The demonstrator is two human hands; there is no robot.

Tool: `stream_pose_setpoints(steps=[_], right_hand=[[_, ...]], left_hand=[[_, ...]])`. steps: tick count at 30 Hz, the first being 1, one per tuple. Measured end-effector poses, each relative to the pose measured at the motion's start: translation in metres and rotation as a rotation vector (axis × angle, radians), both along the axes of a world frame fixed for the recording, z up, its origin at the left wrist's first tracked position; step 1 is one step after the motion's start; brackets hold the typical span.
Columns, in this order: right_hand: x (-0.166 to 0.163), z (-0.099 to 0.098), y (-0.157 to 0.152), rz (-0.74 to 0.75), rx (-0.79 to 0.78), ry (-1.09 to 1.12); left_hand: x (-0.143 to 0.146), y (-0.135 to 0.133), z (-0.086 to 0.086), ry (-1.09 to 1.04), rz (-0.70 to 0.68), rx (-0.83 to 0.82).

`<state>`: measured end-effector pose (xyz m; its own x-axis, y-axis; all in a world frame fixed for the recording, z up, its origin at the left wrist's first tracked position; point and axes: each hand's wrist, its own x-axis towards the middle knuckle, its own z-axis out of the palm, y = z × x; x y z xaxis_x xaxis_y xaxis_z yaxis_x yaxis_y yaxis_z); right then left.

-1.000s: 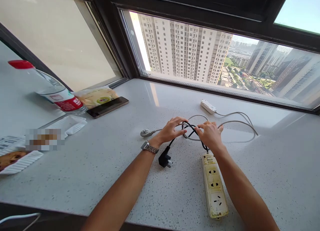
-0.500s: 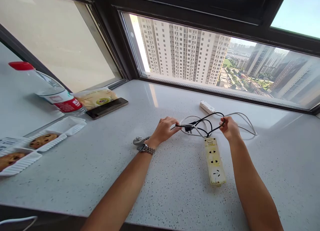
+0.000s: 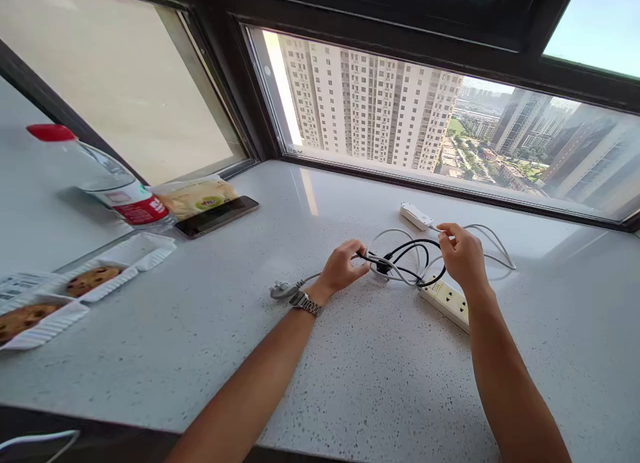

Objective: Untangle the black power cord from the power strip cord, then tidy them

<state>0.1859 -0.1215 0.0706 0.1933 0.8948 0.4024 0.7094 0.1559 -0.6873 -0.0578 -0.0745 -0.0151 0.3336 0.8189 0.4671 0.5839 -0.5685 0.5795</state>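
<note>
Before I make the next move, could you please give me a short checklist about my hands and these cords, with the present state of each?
1. Left hand has hold of the black cord: ok.
2. Right hand grips a cord: cannot tell; its fingertips are near the grey cord.
3. Black and grey cords apart: not ok, they cross.
4. Black plug free of the loops: not ok.
5. Phone away from the cords: ok.

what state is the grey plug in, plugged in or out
Out: the grey plug is near the watch, with plain counter beyond its front end, well apart from the power strip.
</note>
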Motion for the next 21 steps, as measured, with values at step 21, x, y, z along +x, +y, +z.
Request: stream_pose_setpoints(steps=[21], right_hand=[[-0.057,-0.031,0.002,0.247,-0.279,-0.627]], left_hand=[[0.023,-0.015,0.003,-0.115,-0.074,0.157]])
